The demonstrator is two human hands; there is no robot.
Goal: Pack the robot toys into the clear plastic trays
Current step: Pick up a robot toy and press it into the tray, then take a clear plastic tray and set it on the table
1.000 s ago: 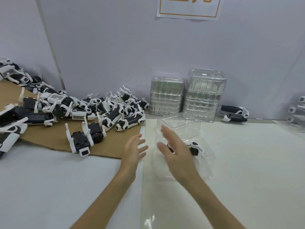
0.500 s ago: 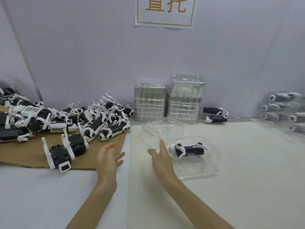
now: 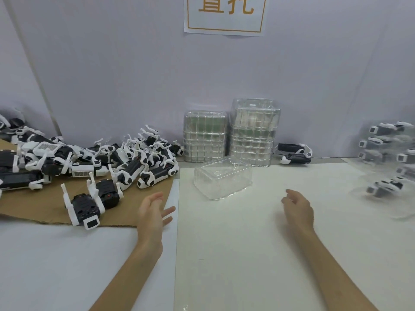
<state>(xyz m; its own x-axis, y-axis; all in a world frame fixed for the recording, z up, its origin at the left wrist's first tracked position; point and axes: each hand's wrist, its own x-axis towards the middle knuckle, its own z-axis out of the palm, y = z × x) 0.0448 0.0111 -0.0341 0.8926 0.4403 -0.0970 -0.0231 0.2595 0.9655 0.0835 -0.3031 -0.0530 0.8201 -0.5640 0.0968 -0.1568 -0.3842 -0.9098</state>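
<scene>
A heap of black-and-white robot toys (image 3: 94, 160) lies on brown cardboard (image 3: 33, 205) at the left. One toy (image 3: 87, 204) stands apart at the cardboard's near edge. An empty clear plastic tray (image 3: 222, 177) sits on the white sheet in the middle. A packed tray with a toy (image 3: 386, 189), blurred, is at the far right beside a pile of packed trays (image 3: 390, 144). My left hand (image 3: 152, 213) hovers with straight fingers over the cardboard's corner and holds nothing. My right hand (image 3: 297, 209) hangs loosely curled over the white sheet, right of the empty tray, also holding nothing.
Two stacks of nested clear trays (image 3: 231, 135) stand against the grey back wall. A single toy (image 3: 294, 153) lies to the right of them. A paper sign (image 3: 224, 14) hangs on the wall above.
The packed tray that lay by my right hand has gone to the far right. My right hand has swung right, away from the empty tray. My left hand has hardly moved.
</scene>
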